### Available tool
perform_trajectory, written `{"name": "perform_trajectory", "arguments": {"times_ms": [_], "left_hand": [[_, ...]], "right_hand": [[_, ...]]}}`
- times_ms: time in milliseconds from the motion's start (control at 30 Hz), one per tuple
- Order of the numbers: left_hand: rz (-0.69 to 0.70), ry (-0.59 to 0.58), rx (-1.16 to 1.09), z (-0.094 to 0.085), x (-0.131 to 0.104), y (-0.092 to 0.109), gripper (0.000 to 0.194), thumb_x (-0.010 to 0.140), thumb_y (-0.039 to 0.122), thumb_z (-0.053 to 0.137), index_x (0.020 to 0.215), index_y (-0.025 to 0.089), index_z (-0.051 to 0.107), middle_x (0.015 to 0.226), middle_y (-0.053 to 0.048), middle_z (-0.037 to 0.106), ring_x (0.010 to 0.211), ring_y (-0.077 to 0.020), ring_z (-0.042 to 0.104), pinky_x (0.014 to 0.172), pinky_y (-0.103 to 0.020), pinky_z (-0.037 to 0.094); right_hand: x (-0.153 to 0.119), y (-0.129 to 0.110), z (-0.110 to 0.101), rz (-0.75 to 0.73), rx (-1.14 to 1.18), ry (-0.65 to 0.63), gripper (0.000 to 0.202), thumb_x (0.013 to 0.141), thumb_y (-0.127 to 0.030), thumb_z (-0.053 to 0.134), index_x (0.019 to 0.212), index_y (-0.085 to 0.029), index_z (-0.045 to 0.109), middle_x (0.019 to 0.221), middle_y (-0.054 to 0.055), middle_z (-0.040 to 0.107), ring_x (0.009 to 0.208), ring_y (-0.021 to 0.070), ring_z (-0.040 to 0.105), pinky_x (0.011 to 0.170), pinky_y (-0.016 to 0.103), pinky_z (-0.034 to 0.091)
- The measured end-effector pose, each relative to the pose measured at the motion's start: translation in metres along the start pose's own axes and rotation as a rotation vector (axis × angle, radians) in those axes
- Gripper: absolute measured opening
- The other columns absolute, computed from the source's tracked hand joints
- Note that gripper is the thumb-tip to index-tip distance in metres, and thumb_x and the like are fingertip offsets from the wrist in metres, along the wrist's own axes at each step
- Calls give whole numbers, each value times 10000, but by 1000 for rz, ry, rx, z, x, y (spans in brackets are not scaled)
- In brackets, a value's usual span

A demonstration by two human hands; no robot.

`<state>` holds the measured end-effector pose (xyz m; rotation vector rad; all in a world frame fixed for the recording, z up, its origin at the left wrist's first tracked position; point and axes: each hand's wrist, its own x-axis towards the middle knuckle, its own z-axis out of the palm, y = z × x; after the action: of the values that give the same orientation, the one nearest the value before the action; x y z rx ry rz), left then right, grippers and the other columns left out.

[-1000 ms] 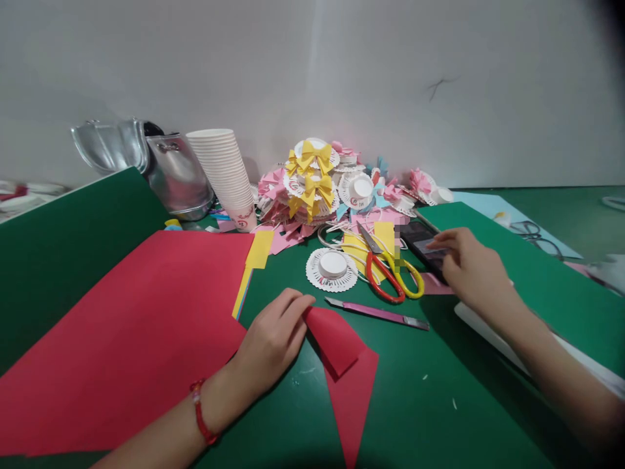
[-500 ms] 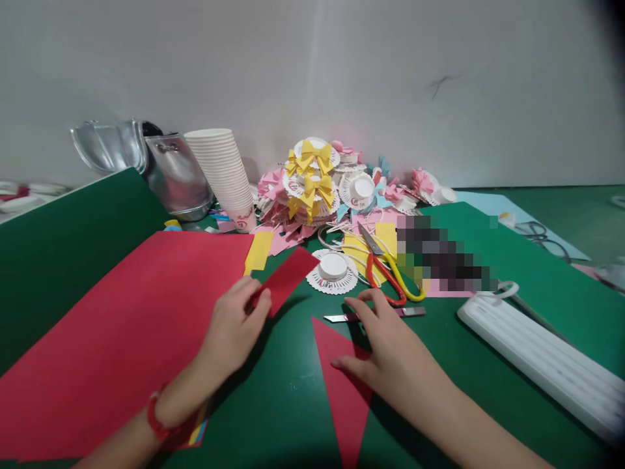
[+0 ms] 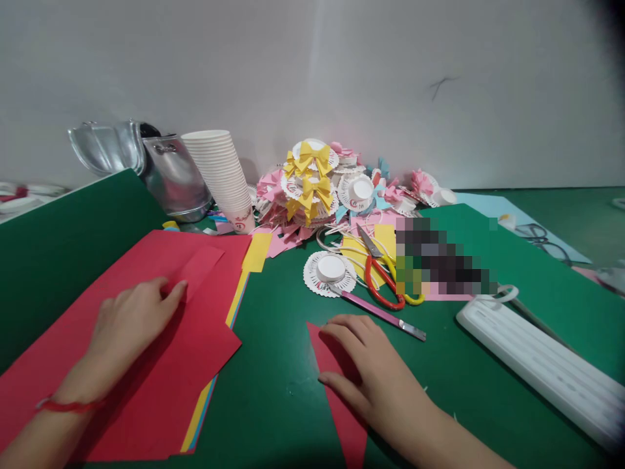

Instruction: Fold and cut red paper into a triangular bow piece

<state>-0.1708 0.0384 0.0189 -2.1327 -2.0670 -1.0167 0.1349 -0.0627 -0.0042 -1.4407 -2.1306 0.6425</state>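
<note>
My left hand [image 3: 134, 326] is over the stack of red paper sheets [image 3: 88, 384], its thumb and fingers pinching a small red paper strip [image 3: 202, 270]. A red bracelet [image 3: 73, 405] circles that wrist. On the green table, my right hand [image 3: 364, 365] rests over a pointed red paper piece [image 3: 336, 384], thumb and fingers apart. Just beyond it lies a pink craft knife [image 3: 374, 309], its blade end touching a white fringed paper-cup disc [image 3: 331, 268]. Scissors [image 3: 383, 280] with red and yellow handles lie behind the knife.
A stack of paper cups [image 3: 219, 176] leans beside a silver bag [image 3: 178, 172]. Cup crafts with yellow bows [image 3: 315, 159] are heaped at the back. On the right are a white power strip [image 3: 537, 365] and a green sheet [image 3: 488, 241]; yellow paper [image 3: 257, 253] lies behind the red stack.
My left hand has moved left with the red strip, from above the table to over the red stack. The craft knife has turned and lies diagonally. My right hand has lowered slightly.
</note>
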Motion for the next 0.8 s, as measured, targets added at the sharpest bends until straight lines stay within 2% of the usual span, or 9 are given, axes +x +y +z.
{"name": "perform_trajectory", "arguments": {"times_ms": [67,100,167,267,333,433,533,633,800], "left_hand": [[76,167,211,0,-3,13,217,691,348,503,548,206,423,474,62,333,585,-162,547,492,-253,201],[109,176,242,2,-6,23,141,710,331,508,639,217,466,572,35,396,729,-203,560,522,-275,248],[172,145,226,8,-18,48,79,718,298,517,719,224,491,699,-14,472,787,-235,532,559,-308,313],[250,-164,-83,26,-49,90,55,786,240,473,775,201,510,742,-22,552,679,-180,542,574,-290,418],[281,-358,-253,39,-73,116,91,796,206,469,871,198,520,812,-35,587,730,-179,561,634,-295,467],[322,-445,-404,54,-96,142,203,783,153,470,979,201,496,937,-62,582,881,-200,552,756,-329,473],[203,-478,-490,61,-98,155,160,797,130,437,937,189,486,880,-55,561,820,-184,552,718,-315,480],[160,-486,-536,65,-91,159,119,821,144,411,895,189,492,852,-48,541,791,-177,543,692,-309,475],[138,-457,-597,66,-89,152,204,801,87,388,931,202,494,948,-56,531,863,-170,536,734,-298,475]], "right_hand": [[-1,-2,-2,29,78,-11,299,798,-207,559,1096,-200,534,1121,82,560,1025,209,515,870,374,452],[-1,-2,-2,42,120,-10,286,798,-189,556,1083,-204,534,1113,75,563,1020,198,519,869,356,454],[-2,-1,-2,64,193,-5,277,783,-162,567,1054,-213,534,1086,61,570,998,183,532,855,331,461],[-2,1,-2,133,207,31,337,737,-149,608,1059,-206,526,1080,65,557,997,193,533,855,337,454],[-3,1,-3,204,149,52,410,710,-161,630,1102,-186,512,1095,87,542,1007,225,527,856,370,445],[-4,0,-4,295,86,26,462,709,-165,602,1157,-167,488,1052,101,558,895,239,572,758,380,475],[-3,-2,-4,333,88,2,399,722,-149,556,1118,-173,518,953,77,589,809,223,589,688,351,478],[-1,-4,-4,388,84,6,270,710,-164,569,979,-182,581,839,50,589,774,220,583,655,330,470],[0,-5,-7,394,97,41,220,638,-162,650,848,-196,594,938,54,560,853,216,570,734,322,461]]}}
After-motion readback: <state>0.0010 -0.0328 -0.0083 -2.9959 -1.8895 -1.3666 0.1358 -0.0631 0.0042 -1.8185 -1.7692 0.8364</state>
